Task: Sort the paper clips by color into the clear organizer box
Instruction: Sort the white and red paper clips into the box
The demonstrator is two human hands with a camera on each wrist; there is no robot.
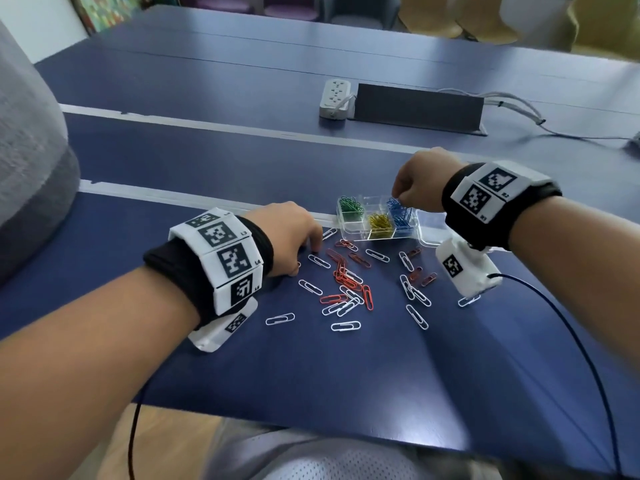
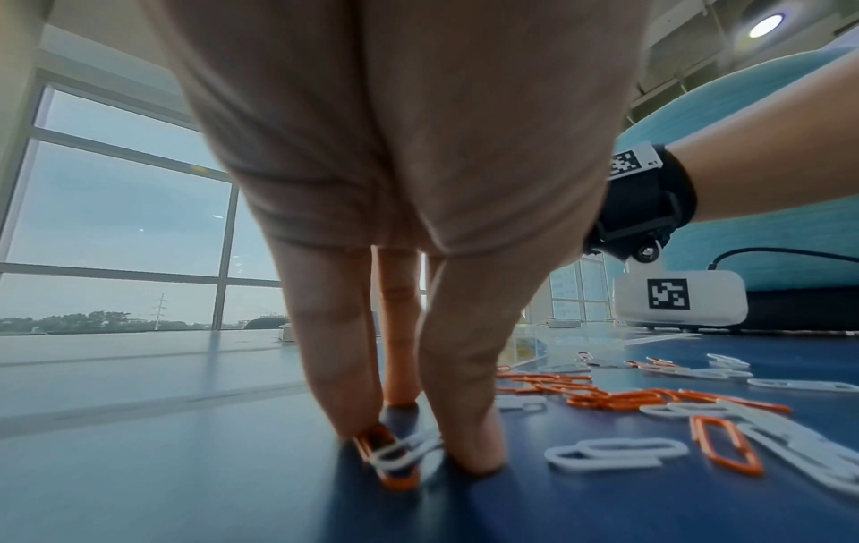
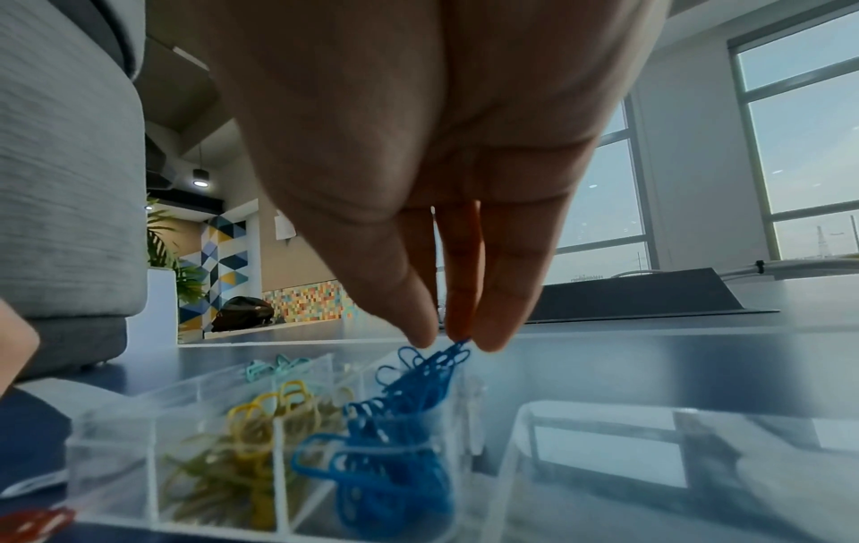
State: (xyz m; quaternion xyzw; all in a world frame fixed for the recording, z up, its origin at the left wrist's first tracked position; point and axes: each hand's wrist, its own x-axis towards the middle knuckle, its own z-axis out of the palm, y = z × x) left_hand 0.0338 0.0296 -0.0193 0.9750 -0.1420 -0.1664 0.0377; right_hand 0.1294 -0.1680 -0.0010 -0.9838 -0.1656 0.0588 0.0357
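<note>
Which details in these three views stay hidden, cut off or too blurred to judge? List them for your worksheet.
- Head view: the left hand hides what its fingers press.
- Left wrist view: the organizer box is almost wholly behind the fingers.
- Right wrist view: the green clips are blurred and look pale.
- Right wrist view: the box's far compartments are too blurred to judge.

The organizer box (image 1: 356, 233) stands on the desk (image 1: 346, 375), far of the loose paper clips (image 1: 349, 285), which lie scattered between the two wrists. Its lid (image 1: 431, 230) lies just right of it. The left hand (image 1: 294, 237) rests at the left edge of the scatter; the right hand (image 1: 415, 181) hangs over the box's right-hand compartment. Well beyond the box, a power strip (image 1: 334, 98) sits left of a cable hatch (image 1: 415, 109).
</note>
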